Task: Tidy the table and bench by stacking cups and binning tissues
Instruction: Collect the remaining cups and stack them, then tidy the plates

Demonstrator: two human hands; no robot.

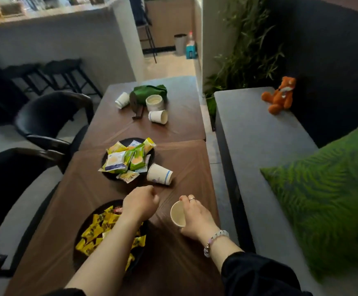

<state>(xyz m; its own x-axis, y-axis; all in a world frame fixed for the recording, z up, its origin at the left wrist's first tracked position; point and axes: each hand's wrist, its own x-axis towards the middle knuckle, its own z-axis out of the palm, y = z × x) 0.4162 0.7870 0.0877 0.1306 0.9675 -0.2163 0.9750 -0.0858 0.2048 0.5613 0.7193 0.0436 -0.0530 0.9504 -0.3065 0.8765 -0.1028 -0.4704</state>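
The brown worktop [173,263] carries two dark snack plates and several paper cups. The right grip [195,216] is clamped round an upright cup [177,213], fingers over its rim. The left grip [140,202], just left of it, is curled together, holding nothing visible. A tipped cup [160,174] lies just beyond both grips; three more lie farther off.

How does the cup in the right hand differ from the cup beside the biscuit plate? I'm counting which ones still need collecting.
The held cup is gripped in the right hand above the table, mouth toward the camera; the cup by the biscuit plate lies loose on its side on the table, touched by neither hand. The held cup shows its pale inside; the lying one shows its white outside with a blue band. Both look like matching paper cups.
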